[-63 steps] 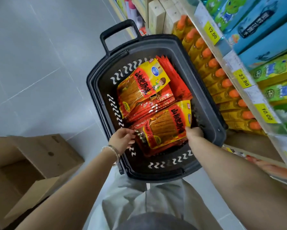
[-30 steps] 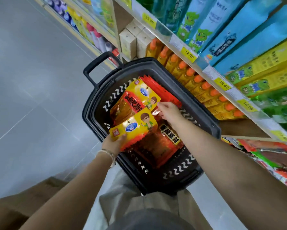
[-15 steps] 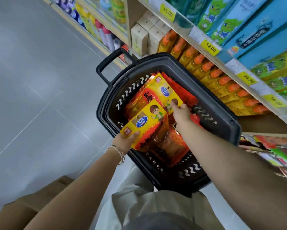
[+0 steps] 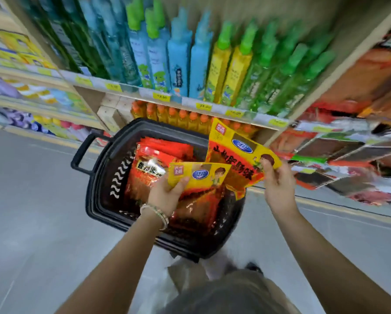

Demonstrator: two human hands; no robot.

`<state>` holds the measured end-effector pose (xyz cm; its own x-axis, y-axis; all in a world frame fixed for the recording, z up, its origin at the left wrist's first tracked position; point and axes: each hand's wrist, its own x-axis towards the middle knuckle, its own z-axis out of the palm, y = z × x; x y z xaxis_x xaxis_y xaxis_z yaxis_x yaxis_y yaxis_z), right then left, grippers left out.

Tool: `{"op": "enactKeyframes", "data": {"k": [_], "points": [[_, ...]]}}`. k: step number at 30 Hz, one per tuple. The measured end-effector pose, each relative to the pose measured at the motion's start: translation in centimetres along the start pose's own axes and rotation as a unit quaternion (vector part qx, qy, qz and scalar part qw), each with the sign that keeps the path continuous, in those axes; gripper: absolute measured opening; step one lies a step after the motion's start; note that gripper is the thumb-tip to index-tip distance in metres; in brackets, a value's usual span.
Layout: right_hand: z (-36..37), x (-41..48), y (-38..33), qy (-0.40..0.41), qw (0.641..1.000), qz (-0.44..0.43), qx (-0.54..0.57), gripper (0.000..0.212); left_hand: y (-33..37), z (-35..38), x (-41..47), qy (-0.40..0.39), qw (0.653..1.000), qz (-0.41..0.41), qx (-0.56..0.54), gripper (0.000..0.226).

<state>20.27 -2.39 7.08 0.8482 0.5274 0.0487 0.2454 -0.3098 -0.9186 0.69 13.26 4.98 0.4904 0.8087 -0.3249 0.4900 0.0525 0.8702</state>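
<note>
Right now your left hand (image 4: pixel 167 196) grips the left packet (image 4: pixel 201 176), a yellow-topped snack bag, by the corner nearest you. The thumb lies over the printed front and the fingers are curled underneath. Your right hand (image 4: pixel 278 184) pinches the right packet (image 4: pixel 233 152), a bag of the same kind, at its right corner, with the thumb pressed on the cartoon face and the other fingers folded behind. Both bags are lifted clear of the black basket (image 4: pixel 99 177), which sits below and just beyond your hands.

The right packet tilts up and away from your right hand, its top reaching past the basket's far rim. Between your hands the two bags overlap, the left one in front.

More red packets (image 4: pixel 153 171) lie stacked in the basket, just beyond your left hand. A beaded bracelet (image 4: pixel 158 215) circles your left wrist.

Further out from both hands stands the shelf (image 4: pixel 212 107), with orange-capped bottles (image 4: pixel 178 116) on the lower level and tall blue, yellow and green bottles (image 4: pixel 190 55) above. All of that is blurred, and the price tags cannot be read surely.
</note>
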Motion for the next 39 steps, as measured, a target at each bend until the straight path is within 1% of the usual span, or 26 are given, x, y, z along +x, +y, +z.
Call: {"op": "enactKeyframes", "data": {"k": [1,2,4,6,8,10,11,13,15,18,19,23,25,28,30,31,33,34,39], "points": [[-2.5,-0.1,0.1,0.035,0.999,0.0,0.024,0.016,1.8,1.1,-0.2,0.002,1.0,0.027,0.012,0.006],[-5.1,-0.3,0.4,0.064,0.996,0.004,0.057,0.017,3.5,2.3,-0.6,0.013,0.998,0.052,0.027,0.01],[-10.1,-0.9,0.9,0.122,0.987,0.012,0.102,0.02,7.0,5.1,-1.8,0.049,0.993,0.099,0.05,0.016],[-14.9,-1.6,1.5,0.17,0.977,0.021,0.129,0.016,10.3,8.6,-3.3,0.058,0.987,0.149,0.032,0.013],[-19.7,-2.3,2.8,0.187,0.971,0.031,0.142,0.015,13.3,12.8,-5.1,0.041,0.981,0.188,0.011,0.016],[-24.7,-3.0,4.5,0.196,0.971,0.028,0.132,0.016,16.0,17.1,-6.9,0.006,0.976,0.215,-0.029,0.009],[-27.1,-3.3,5.3,0.201,0.971,0.027,0.126,0.02,17.2,19.2,-7.7,-0.012,0.972,0.229,-0.042,0.005],[-31.9,-3.8,6.5,0.216,0.968,0.032,0.119,0.024,19.4,23.3,-9.2,-0.048,0.967,0.244,-0.063,0.007],[-36.3,-4.0,6.8,0.234,0.964,0.035,0.121,0.027,21.8,27.2,-10.6,-0.084,0.963,0.237,-0.096,0.01],[-42.6,-3.4,6.5,0.269,0.957,0.013,0.109,0.039,25.9,32.2,-11.9,-0.114,0.954,0.255,-0.112,0.002],[-44.4,-3.1,6.3,0.282,0.953,0.003,0.107,0.04,27.5,33.6,-12.3,-0.124,0.949,0.268,-0.112,0.004],[-50.5,-0.5,4.8,0.33,0.94,-0.035,0.081,0.032,34.1,37.9,-13.2,-0.165,0.932,0.293,-0.132,0.021],[-53.5,1.4,4.0,0.346,0.934,-0.057,0.069,0.031,37.4,39.9,-13.2,-0.164,0.926,0.314,-0.129,0.03],[-57.8,4.8,2.4,0.371,0.922,-0.086,0.068,0.025,42.3,42.3,-12.5,-0.161,0.916,0.335,-0.149,0.034],[-60.6,7.5,0.9,0.408,0.905,-0.113,0.052,0.026,45.3,43.7,-11.7,-0.16,0.912,0.337,-0.169,0.048],[-62.0,8.8,0.1,0.427,0.895,-0.127,0.041,0.027,46.8,44.4,-11.3,-0.158,0.909,0.345,-0.174,0.045],[-64.5,11.4,-1.9,0.439,0.885,-0.147,0.04,0.033,49.6,45.6,-10.6,-0.152,0.899,0.362,-0.194,0.019],[-65.5,12.7,-2.8,0.437,0.884,-0.157,0.059,0.036,51.0,46.2,-10.3,-0.149,0.893,0.371,-0.208,0.007],[-69.3,18.4,-6.6,0.439,0.863,-0.2,0.148,0.029,56.0,48.4,-9.0,-0.138,0.876,0.395,-0.241,0.005]]}}
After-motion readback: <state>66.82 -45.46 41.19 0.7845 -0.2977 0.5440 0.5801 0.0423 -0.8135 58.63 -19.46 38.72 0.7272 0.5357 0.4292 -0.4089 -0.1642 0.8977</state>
